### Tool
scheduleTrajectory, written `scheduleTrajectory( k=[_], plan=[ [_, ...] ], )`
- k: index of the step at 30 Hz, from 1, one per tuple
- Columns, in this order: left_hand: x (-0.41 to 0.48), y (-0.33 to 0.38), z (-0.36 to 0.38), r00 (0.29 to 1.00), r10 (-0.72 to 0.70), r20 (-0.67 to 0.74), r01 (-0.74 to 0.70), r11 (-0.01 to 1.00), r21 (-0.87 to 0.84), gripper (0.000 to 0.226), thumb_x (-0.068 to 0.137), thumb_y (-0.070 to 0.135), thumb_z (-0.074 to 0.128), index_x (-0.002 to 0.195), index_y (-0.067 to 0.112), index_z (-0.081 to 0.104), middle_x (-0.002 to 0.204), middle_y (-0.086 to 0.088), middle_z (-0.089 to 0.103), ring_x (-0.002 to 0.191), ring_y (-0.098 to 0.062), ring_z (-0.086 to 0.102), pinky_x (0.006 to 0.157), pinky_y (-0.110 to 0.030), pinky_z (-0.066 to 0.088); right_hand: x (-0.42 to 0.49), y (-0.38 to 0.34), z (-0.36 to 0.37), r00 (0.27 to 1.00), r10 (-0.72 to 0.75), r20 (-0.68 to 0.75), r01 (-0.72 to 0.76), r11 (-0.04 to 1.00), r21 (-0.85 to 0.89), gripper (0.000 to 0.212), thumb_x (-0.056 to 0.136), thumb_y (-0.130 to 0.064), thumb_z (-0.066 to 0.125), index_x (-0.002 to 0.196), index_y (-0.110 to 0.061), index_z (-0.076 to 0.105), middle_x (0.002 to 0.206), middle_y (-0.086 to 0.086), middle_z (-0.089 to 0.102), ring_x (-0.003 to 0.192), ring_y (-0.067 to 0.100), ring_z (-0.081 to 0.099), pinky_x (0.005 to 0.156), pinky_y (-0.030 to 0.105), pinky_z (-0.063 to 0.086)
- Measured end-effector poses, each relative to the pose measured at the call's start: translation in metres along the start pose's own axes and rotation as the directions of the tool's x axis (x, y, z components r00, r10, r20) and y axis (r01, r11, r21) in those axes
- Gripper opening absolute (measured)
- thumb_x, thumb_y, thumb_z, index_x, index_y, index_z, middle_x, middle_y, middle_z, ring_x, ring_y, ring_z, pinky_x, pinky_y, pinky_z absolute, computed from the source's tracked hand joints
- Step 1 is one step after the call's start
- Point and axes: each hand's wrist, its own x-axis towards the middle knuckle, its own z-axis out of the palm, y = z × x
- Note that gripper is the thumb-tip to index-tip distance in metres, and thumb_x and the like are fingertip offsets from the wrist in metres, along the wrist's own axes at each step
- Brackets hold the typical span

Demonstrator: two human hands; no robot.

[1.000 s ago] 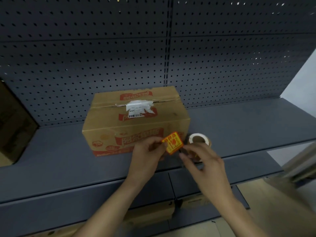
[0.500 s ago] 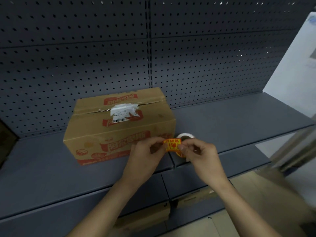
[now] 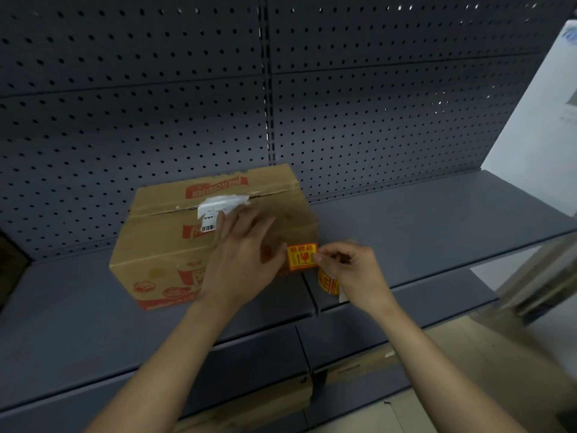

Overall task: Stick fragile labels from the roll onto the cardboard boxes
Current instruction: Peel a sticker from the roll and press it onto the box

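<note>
left grip [image 3: 242, 264]: fingers straight and spread, lying flat across the top of the cardboard box [image 3: 162, 254], fingertips beside the torn white shipping label [image 3: 222, 205]. it holds nothing. the thumb points toward the right front corner of the box.

right grip [image 3: 356, 270]: thumb and forefinger pinch the right edge of one fragile label [image 3: 301, 257]. the label is orange with red print, faces me, and hangs in front of the box's right front corner, just beside my left thumb. i cannot tell whether it touches the cardboard.

roll [image 3: 327, 283]: orange, partly hidden under my right grip, just to the right of the box. i cannot tell whether my fingers touch it or whether it stands on the shelf.

the box sits on the dark grey shelf [image 3: 437, 220], back edge close to the perforated back panel [image 3: 156, 104]. its top flaps are shut, with red print on the top and front.
</note>
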Motion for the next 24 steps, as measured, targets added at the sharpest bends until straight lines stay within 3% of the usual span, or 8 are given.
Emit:
scheduleTrajectory(
  k=[3,11,16,19,24],
  plan=[
    [0.0,-0.003,0.009,0.999,-0.007,0.037,0.005,0.999,0.041,0.062,0.086,0.057,0.049,0.128,0.014,0.063,0.136,-0.007,0.059,0.135,-0.028,0.046,0.114,-0.053,0.033,0.008,0.001,0.005,1.0,-0.005,-0.004,0.005,1.0,0.019,0.021,0.087,-0.012,0.074,0.077,-0.031,0.071,0.083,-0.006,0.064,0.073,0.001,0.059,0.069,0.013,0.045],
    [0.003,-0.003,0.017,0.995,-0.027,-0.098,0.038,0.993,0.108,0.061,0.081,0.065,0.053,0.119,0.021,0.069,0.123,-0.001,0.067,0.117,-0.028,0.059,0.1,-0.043,0.044,0.02,0.01,0.009,1.0,0.009,-0.021,-0.008,0.999,0.036,0.005,0.088,-0.012,0.073,0.089,-0.009,0.077,0.084,0.005,0.071,0.076,0.009,0.062,0.07,0.018,0.048],
    [0.005,-0.003,0.025,0.985,-0.037,-0.168,0.06,0.989,0.137,0.053,0.08,0.062,0.062,0.112,0.021,0.071,0.113,-0.002,0.069,0.105,-0.029,0.061,0.091,-0.042,0.047,0.022,0.01,0.01,1.0,0.02,-0.015,-0.019,0.997,0.078,0.004,0.088,-0.012,0.072,0.089,-0.016,0.075,0.076,-0.007,0.067,0.065,-0.005,0.058,0.063,0.011,0.044],
    [0.006,0.0,0.028,0.977,-0.055,-0.204,0.084,0.987,0.136,0.046,0.079,0.057,0.066,0.107,0.021,0.071,0.107,-0.002,0.069,0.101,-0.029,0.061,0.087,-0.043,0.048,0.023,0.012,0.012,1.0,0.017,-0.015,-0.016,0.998,0.062,0.012,0.088,-0.014,0.072,0.085,-0.025,0.073,0.074,-0.012,0.066,0.064,-0.005,0.057,0.063,0.012,0.043],
    [0.008,0.002,0.029,0.971,-0.089,-0.223,0.116,0.987,0.113,0.041,0.077,0.053,0.072,0.105,0.022,0.071,0.106,0.0,0.069,0.1,-0.029,0.061,0.086,-0.042,0.046,0.025,0.013,0.015,0.999,0.03,-0.036,-0.027,0.997,0.07,0.012,0.088,-0.016,0.073,0.085,-0.027,0.074,0.082,-0.006,0.073,0.074,0.002,0.065,0.068,0.016,0.05]
  ],
)
